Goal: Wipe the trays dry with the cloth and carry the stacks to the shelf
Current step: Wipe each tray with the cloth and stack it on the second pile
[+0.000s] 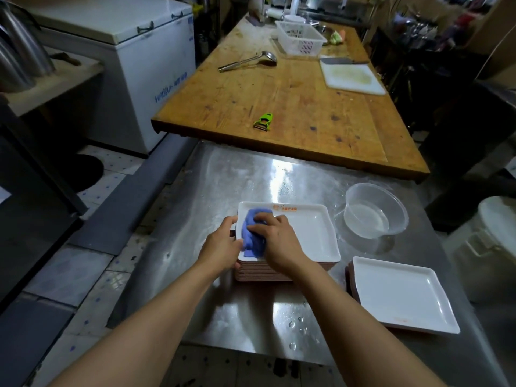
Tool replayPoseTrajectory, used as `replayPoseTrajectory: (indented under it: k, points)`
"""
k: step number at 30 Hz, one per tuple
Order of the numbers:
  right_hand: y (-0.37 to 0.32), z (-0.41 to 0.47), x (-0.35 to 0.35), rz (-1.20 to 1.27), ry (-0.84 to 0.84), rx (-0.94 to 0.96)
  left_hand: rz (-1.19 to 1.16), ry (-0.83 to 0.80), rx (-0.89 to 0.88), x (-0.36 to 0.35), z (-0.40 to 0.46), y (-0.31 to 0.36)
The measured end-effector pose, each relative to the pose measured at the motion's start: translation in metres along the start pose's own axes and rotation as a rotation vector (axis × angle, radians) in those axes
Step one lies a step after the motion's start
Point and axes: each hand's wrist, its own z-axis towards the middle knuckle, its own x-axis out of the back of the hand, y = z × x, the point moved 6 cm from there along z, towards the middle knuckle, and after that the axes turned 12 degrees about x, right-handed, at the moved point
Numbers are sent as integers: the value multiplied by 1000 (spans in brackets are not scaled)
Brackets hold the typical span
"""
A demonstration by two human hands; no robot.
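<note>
Right hand (275, 240) is pressed, fingers curled, on soft blue cloth (252, 236) at frame centre; left hand (223, 244) grips top white square tray (307, 233). Glossy, stiff, likely slippery wet; best held by rims.

Two bare forearms reach in from the bottom edge, with no sleeves on either as far as they show. The left hand (223, 244) and right hand (275, 241) wear no gloves, rings, watch or wristband.
</note>
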Motion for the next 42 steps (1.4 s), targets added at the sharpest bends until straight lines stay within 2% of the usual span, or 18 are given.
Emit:
replayPoseTrajectory:
  k: [5, 12, 15, 20, 23, 25, 28, 31, 35, 39, 42]
  points:
    - [0, 21, 4, 26, -17, -44, 40, 6, -28, 0, 2, -1]
    - [-5, -19, 2, 122, -81, 29, 57, 40, -35, 1, 1, -2]
    - [6, -35, 8, 73, -75, -42, 112, 65, -23, 1, -1, 1]
    - [46, -78, 36, -119, -37, -295, 205, 94, -21, 0, -4, 6]
    - [55, -92, 44, -191, -43, -323, 248, 129, -2, -1, -8, 7]
    - [53, -90, 46, -252, -53, -315, 387, 188, -22, 1, -13, 12]
    - [54, -94, 52, -197, 35, -372, 631, 329, -104, 5, -24, 24]
    - [60, -112, 70, -25, 272, -463, 757, 428, -315, -6, -39, 37]
    - [70, -133, 90, 202, 481, -541, 854, 347, -622, -50, -58, 56]
    - [76, -155, 97, 310, 577, -613, 1014, 306, -679, -76, -64, 64]
    - [80, -166, 93, 350, 588, -658, 1067, 339, -826, -83, -80, 73]
